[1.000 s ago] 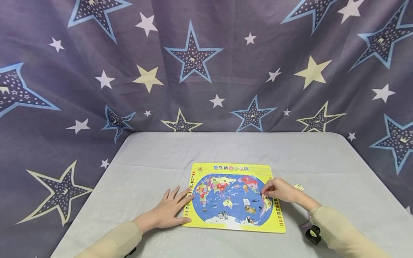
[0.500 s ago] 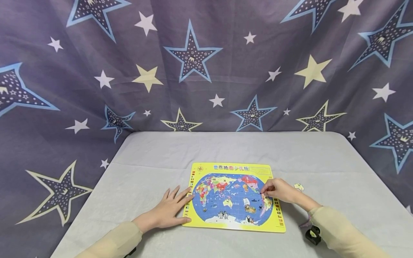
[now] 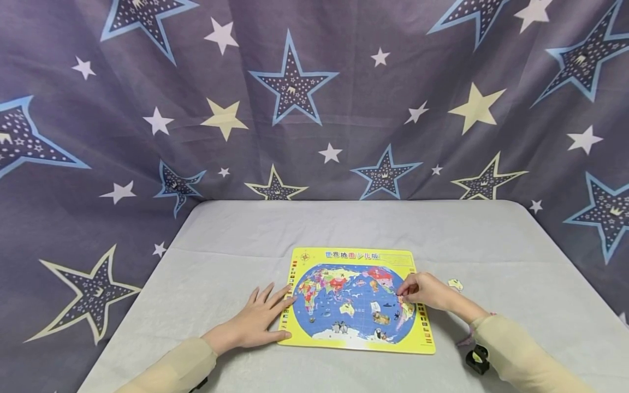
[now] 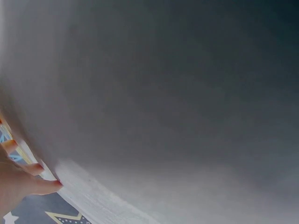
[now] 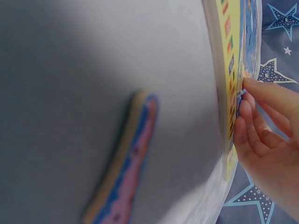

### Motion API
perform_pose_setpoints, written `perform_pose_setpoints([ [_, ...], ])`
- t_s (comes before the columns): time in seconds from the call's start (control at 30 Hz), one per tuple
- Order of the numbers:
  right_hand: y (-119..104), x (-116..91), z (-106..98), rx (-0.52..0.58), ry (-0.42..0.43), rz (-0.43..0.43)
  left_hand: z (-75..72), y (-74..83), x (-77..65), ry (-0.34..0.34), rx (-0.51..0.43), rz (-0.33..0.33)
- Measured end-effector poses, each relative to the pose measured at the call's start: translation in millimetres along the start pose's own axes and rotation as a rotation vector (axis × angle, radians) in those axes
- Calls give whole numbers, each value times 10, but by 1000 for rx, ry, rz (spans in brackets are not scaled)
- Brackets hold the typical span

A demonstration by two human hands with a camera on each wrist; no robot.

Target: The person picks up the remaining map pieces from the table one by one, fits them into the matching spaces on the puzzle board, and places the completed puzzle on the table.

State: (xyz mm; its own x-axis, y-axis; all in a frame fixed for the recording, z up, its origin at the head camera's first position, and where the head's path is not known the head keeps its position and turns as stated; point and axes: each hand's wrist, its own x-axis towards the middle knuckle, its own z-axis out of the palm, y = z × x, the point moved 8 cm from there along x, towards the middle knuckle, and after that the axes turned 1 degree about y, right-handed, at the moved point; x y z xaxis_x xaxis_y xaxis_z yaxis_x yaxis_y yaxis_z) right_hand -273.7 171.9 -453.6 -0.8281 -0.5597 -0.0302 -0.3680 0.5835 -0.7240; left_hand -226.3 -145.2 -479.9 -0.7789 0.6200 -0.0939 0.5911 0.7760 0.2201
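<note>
In the right wrist view we cannot identify the tiny bluish bit (image 5: 241,93) the right hand (image 5: 273,135) pinches; the pink-and-blue piece (image 5: 128,163) is blurred, its lower end cut off. The fine print (image 3: 396,260) on the board (image 3: 351,297) is unreadable to us

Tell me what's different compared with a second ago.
Nothing visibly moved, was grasped or let go. The left hand stays spread on the left edge of the map board; the right hand stays at its right side, apparently pinching a small bluish piece. The pale loose piece farther right stays put.
</note>
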Motion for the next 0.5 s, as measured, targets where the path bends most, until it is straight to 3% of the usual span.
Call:
perform_pose_setpoints([
  [0.3, -15, -6, 3, 23, 1, -10, -20, 23, -3, 29, -14, 17],
  [0.5, -23, -8, -7, 15, 4, -26, -13, 11, 0, 11, -12, 4],
])
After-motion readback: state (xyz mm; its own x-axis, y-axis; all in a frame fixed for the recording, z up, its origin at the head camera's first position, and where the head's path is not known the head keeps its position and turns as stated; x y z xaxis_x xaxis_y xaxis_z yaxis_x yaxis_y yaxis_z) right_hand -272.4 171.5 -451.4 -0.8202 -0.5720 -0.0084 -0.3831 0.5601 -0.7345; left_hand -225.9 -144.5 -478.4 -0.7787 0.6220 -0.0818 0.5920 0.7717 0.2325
